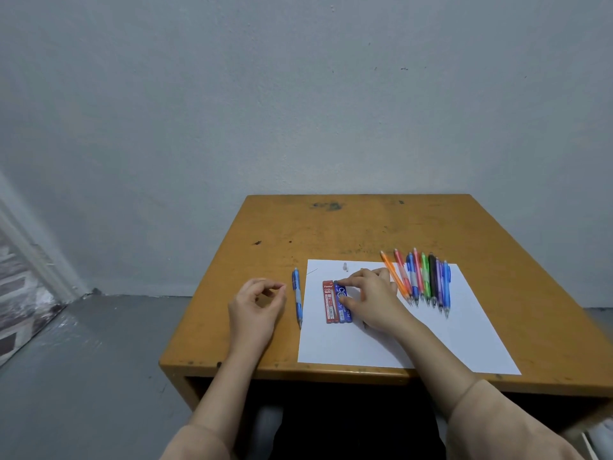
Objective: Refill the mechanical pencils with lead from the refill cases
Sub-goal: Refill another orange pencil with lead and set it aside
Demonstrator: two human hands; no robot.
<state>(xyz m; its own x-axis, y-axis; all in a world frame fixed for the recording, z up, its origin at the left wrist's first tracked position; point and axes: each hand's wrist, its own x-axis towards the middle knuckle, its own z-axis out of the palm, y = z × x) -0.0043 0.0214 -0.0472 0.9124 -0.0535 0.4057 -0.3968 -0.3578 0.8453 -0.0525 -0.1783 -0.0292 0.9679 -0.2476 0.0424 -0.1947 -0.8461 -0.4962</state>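
We find the red refill case and blue refill case side by side on the left part of the white sheet, long axes running from its far to its near edge. The right hand pinches the blue one lengthwise between forefinger and thumb. Left of the sheet a blue pencil lies tip nearward beside the left hand, whose fingers curl, thumb meeting forefinger on nothing we can see; at the sheet's far right a row of pencils points tips nearward.
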